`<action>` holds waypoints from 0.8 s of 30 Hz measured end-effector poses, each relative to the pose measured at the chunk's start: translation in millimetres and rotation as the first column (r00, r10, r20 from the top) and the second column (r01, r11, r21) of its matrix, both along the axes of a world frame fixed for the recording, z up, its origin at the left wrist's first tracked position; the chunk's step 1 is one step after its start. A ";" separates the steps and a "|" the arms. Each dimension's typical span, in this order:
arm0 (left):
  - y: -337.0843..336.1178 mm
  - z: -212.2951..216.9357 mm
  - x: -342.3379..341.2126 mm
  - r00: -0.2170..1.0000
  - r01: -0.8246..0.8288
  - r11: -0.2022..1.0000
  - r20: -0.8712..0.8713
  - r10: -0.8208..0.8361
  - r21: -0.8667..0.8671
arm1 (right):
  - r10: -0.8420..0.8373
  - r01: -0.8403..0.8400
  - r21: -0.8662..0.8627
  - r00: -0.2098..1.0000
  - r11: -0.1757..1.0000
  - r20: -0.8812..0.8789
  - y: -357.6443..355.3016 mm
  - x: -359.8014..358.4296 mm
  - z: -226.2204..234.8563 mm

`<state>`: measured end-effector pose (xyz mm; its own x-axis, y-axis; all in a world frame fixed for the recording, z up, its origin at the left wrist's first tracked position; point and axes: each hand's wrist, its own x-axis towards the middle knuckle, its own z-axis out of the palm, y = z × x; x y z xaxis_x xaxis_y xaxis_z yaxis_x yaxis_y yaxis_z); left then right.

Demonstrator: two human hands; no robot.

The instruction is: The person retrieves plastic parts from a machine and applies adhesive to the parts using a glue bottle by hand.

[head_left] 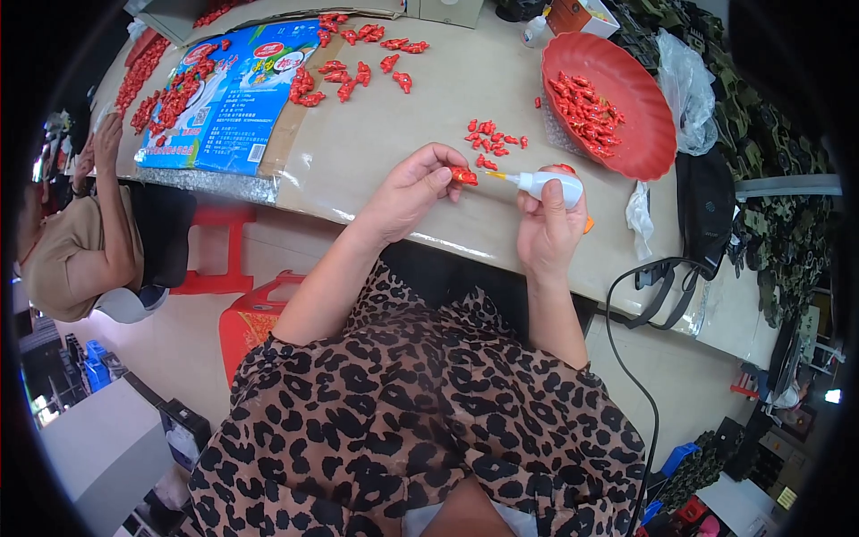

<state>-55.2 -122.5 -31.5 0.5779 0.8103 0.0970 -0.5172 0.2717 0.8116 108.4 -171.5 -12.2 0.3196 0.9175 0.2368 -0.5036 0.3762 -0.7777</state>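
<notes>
My left hand (413, 190) pinches a small red piece (463, 175); at its three o'clock, my right hand (548, 224) grips a white glue bottle (548, 186).

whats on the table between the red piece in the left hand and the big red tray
In the head view, a small cluster of loose red pieces lies between the red piece and the red tray.

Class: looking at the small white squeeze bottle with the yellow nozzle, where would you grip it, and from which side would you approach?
Grip the white squeeze bottle around its rounded body, coming from behind its base, as the right hand does. The slim yellow nozzle points left toward the small red piece pinched in the left hand, so that end should stay free.
</notes>
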 end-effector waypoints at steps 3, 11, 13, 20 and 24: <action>-0.5 -0.1 -0.1 1.000 -0.005 1.000 0.017 0.006 -0.029 | -0.026 0.026 -0.011 0.999 1.000 0.035 -2.5 -1.9 0.0; -0.7 0.2 -1.0 1.000 -0.029 0.999 0.005 0.029 -0.038 | -0.083 0.086 -0.002 0.965 0.996 0.250 -5.3 -3.5 -4.5; -0.8 0.5 -0.9 0.999 -0.033 0.997 0.017 0.035 -0.072 | -0.103 0.106 0.004 0.954 0.994 0.283 -5.3 -4.1 -4.5; -1.1 1.4 -1.4 0.999 -0.031 0.996 0.029 0.033 -0.079 | -0.100 0.106 -0.001 0.946 0.994 0.307 -6.4 -5.4 -4.2; -1.8 1.1 -1.1 0.998 -0.049 0.996 0.037 0.052 -0.077 | -0.128 0.129 0.019 0.939 0.991 0.320 -6.5 -7.0 -5.9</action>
